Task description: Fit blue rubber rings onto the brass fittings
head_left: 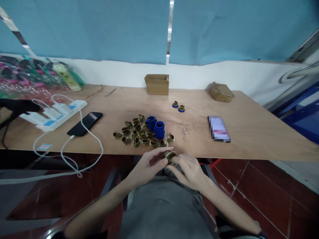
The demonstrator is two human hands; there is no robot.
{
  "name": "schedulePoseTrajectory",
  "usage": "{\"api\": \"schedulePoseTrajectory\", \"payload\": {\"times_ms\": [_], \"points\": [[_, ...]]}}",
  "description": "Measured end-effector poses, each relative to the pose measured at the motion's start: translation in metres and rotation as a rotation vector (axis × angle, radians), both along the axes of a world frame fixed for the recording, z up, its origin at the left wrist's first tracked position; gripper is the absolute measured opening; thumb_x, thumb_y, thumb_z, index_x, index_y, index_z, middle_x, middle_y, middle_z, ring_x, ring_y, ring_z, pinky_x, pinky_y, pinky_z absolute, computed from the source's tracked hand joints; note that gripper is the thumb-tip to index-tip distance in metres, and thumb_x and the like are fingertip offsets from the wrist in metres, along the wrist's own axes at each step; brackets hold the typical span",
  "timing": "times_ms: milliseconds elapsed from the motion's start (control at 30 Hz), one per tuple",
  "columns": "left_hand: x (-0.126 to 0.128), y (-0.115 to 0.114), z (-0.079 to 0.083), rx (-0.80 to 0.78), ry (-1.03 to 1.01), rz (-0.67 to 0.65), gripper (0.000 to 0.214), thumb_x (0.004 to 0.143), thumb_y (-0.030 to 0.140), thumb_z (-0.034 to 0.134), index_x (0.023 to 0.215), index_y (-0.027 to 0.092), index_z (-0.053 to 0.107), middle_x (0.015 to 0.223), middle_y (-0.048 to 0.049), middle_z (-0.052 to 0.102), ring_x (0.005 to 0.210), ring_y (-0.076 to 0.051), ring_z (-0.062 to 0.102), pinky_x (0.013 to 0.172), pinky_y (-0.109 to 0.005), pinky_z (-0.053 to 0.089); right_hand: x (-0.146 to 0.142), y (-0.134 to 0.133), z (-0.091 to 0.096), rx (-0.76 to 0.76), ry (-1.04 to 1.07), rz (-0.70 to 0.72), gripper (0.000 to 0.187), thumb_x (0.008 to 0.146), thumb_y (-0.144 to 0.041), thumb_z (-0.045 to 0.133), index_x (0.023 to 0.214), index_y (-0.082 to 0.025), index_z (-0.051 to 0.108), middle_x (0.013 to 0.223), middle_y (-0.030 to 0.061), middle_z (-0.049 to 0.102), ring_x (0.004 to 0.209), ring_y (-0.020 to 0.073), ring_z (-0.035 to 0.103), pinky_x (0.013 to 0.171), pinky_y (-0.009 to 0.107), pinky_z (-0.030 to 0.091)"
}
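Observation:
My left hand [149,165] pinches a round brass-coloured metal fitting [170,156] between thumb and fingers, just off the table's front edge. My right hand [189,171] meets it from the other side, fingertips bent against the fitting and partly hiding its lower side. Just beyond lie several similar loose brass-coloured fittings [143,134], each with an upright flap. Two short stacks of blue rings [159,130] stand at the right of this group. Farther back, two fittings sit with blue rings around their bases [181,108].
Thin clear strands [186,128] lie right of the rings, near a lit phone [219,129]. An open cardboard box [157,85] and a brown package [221,92] stand at the back. Left are a black phone [85,124], a power strip [59,114] with white cables, and bottles [41,78].

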State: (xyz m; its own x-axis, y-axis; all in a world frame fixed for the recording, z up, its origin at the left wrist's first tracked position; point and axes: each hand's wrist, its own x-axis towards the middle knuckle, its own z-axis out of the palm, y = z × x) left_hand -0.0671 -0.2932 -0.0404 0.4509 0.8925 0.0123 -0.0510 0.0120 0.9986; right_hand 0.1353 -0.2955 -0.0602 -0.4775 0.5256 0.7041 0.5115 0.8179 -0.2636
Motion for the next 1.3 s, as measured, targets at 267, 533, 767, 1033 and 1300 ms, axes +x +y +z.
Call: {"api": "schedulePoseTrajectory", "payload": {"times_ms": [267, 533, 767, 1033, 1300], "points": [[0.0000, -0.0001, -0.0050, 0.029, 0.045, -0.027, 0.040, 0.094, 0.037, 0.065, 0.133, 0.026, 0.065, 0.130, -0.0075, 0.071, 0.120, -0.025, 0.066, 0.107, -0.042, 0.049, 0.0006, 0.0002, -0.0011, -0.116, 0.021, 0.055, 0.016, 0.102, -0.028, 0.058, 0.091, -0.021, 0.049, 0.071, 0.0001, 0.064, 0.058, 0.0144, 0.060, 0.056, 0.027, 0.046], [-0.0015, -0.0019, -0.0035, 0.034, 0.067, -0.034, 0.040, 0.093, 0.034, 0.067, 0.132, 0.026, 0.065, 0.127, -0.0068, 0.072, 0.118, -0.025, 0.066, 0.105, -0.039, 0.050, 0.0007, 0.0009, -0.0013, -0.196, 0.056, 0.097, 0.023, 0.102, -0.028, 0.057, 0.084, -0.023, 0.044, 0.066, -0.0036, 0.056, 0.054, 0.0121, 0.052, 0.052, 0.025, 0.040], [-0.0037, -0.0032, 0.0011, 0.029, 0.058, 0.010, 0.039, 0.092, 0.035, 0.068, 0.129, 0.025, 0.066, 0.118, -0.0065, 0.073, 0.114, -0.024, 0.066, 0.100, -0.037, 0.051, 0.0028, 0.0015, 0.0028, -0.195, 0.113, 0.118, 0.009, 0.101, -0.023, 0.060, 0.092, -0.020, 0.062, 0.076, 0.0030, 0.071, 0.066, 0.0156, 0.066, 0.063, 0.027, 0.051], [-0.0049, -0.0016, -0.0029, 0.034, 0.062, 0.034, 0.037, 0.089, 0.033, 0.072, 0.125, 0.025, 0.067, 0.115, -0.0054, 0.072, 0.106, -0.021, 0.066, 0.097, -0.035, 0.051, -0.0001, 0.0016, 0.0025, -0.138, 0.066, 0.111, 0.009, 0.099, -0.016, 0.057, 0.096, -0.018, 0.065, 0.078, 0.0032, 0.073, 0.062, 0.0146, 0.064, 0.062, 0.028, 0.049], [0.0019, -0.0018, -0.0034, 0.026, 0.105, 0.032, 0.033, 0.087, 0.029, 0.071, 0.119, 0.021, 0.067, 0.110, -0.0060, 0.074, 0.104, -0.023, 0.068, 0.093, -0.035, 0.053, -0.0019, -0.0038, 0.0045, -0.457, 0.122, 0.131, 0.021, 0.095, -0.016, 0.053, 0.075, -0.021, 0.051, 0.064, -0.0047, 0.055, 0.054, 0.0091, 0.050, 0.051, 0.021, 0.037]]}}
